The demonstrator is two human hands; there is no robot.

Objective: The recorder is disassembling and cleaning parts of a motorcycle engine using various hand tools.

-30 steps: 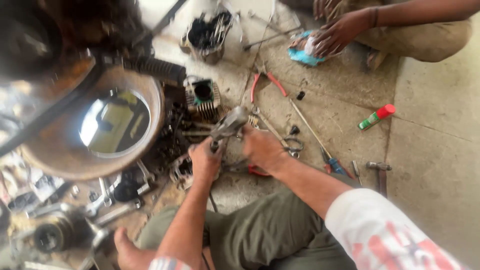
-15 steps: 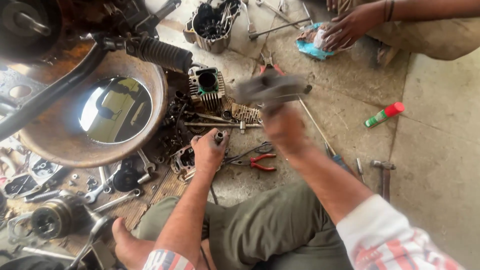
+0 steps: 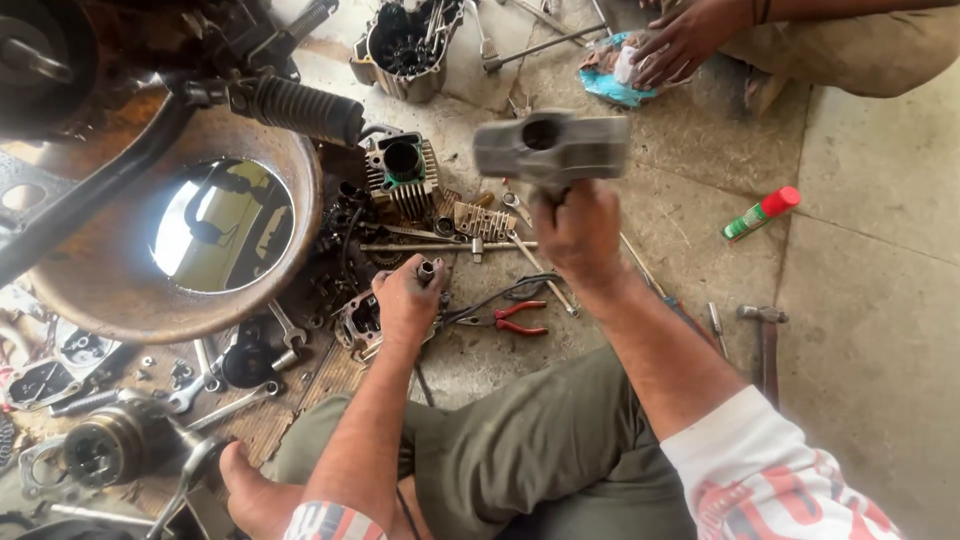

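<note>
- Now the right hand (image 3: 578,232) is raised above the floor, fist closed tight around the handle of a hammer (image 3: 552,146) whose grey metal head shows end-on, a little blurred, at the centre far side of the scene.
- Lower and to the left, the left hand (image 3: 405,300) is closed around a short metal punch (image 3: 427,270), held upright with its tip set on a small engine part (image 3: 358,322) lying on the floor.
- Just right of that hand lie red-handled pliers (image 3: 512,318); beyond it, a long steel rod (image 3: 440,246) lies across the floor.
- Farther off stands a finned engine cylinder (image 3: 400,172), and beyond that an open engine case (image 3: 405,45).
- On the left sits a rusty round pan (image 3: 120,300) holding bright liquid, with a ribbed black footpeg (image 3: 300,108) reaching over its far rim.
- Spanners (image 3: 235,405) and small parts litter the near left floor.
- At the right, a green spray can with a red cap (image 3: 762,213) lies on the concrete, and a second hammer (image 3: 765,335) lies nearer.
- Far right, another person's hand (image 3: 685,40) rests on a blue rag (image 3: 610,75).
</note>
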